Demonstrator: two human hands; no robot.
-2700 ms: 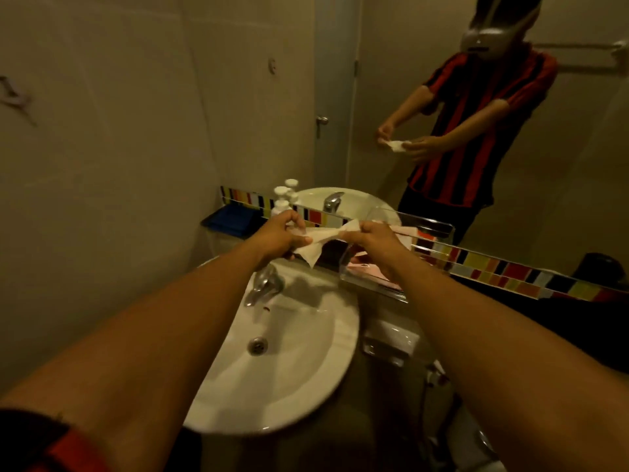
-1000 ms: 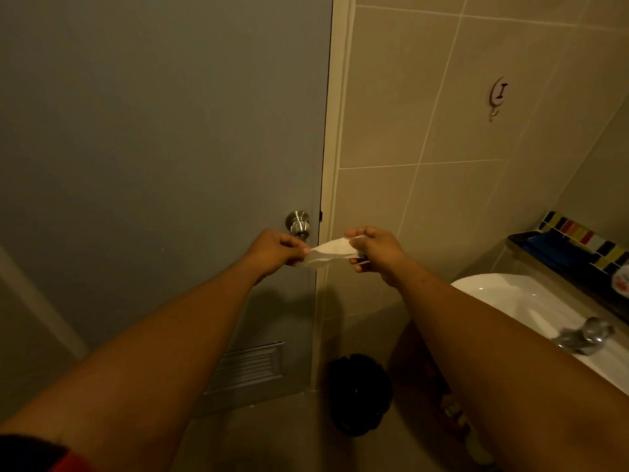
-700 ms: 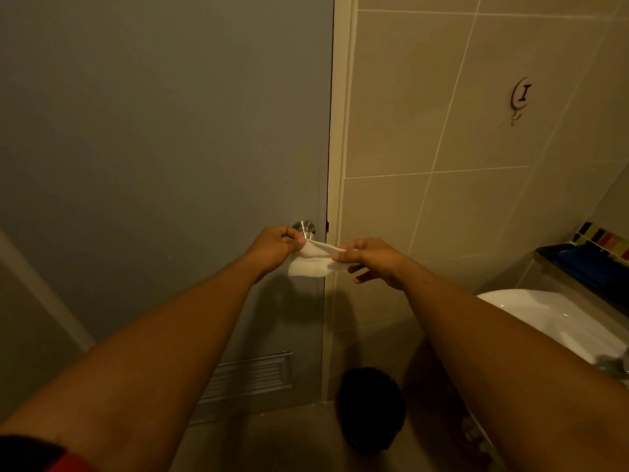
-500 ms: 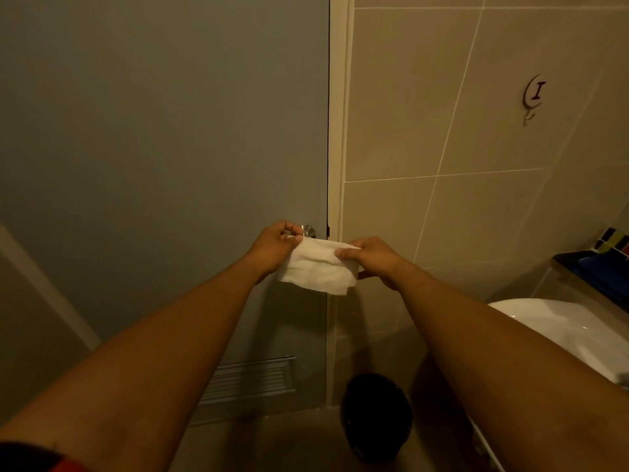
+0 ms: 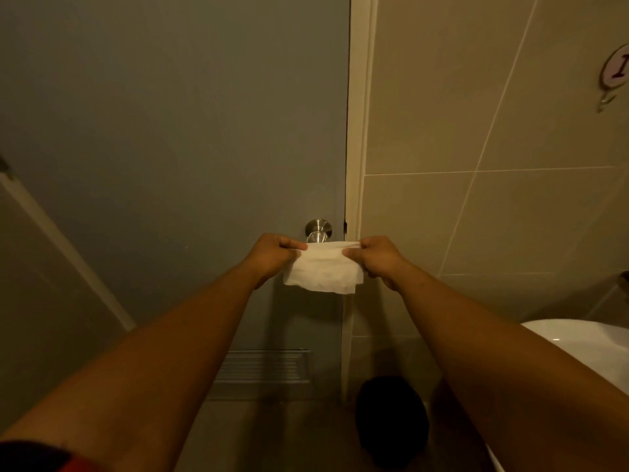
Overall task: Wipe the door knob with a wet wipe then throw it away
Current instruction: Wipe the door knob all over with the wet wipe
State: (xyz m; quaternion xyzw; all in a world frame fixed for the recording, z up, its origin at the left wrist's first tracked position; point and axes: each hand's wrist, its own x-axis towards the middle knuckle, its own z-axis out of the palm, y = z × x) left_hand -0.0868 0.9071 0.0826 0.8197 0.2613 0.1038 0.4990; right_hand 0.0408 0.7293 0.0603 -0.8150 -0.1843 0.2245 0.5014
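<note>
A round metal door knob (image 5: 318, 229) sits on the grey door (image 5: 177, 137), close to its right edge. Just below and in front of the knob hangs a white wet wipe (image 5: 321, 272), spread flat. My left hand (image 5: 272, 255) pinches its top left corner and my right hand (image 5: 376, 257) pinches its top right corner. The wipe's top edge covers the lower part of the knob; I cannot tell whether it touches the knob.
A dark round bin (image 5: 391, 424) stands on the floor below, by the door frame (image 5: 355, 165). A white sink (image 5: 578, 349) juts in at the lower right. A vent grille (image 5: 265, 369) is low on the door. A wall hook (image 5: 614, 76) hangs upper right.
I turned from the sink and mirror to face the door. The crumpled wipe has been opened out flat between both hands, which now hold it wider apart, just under the knob.
</note>
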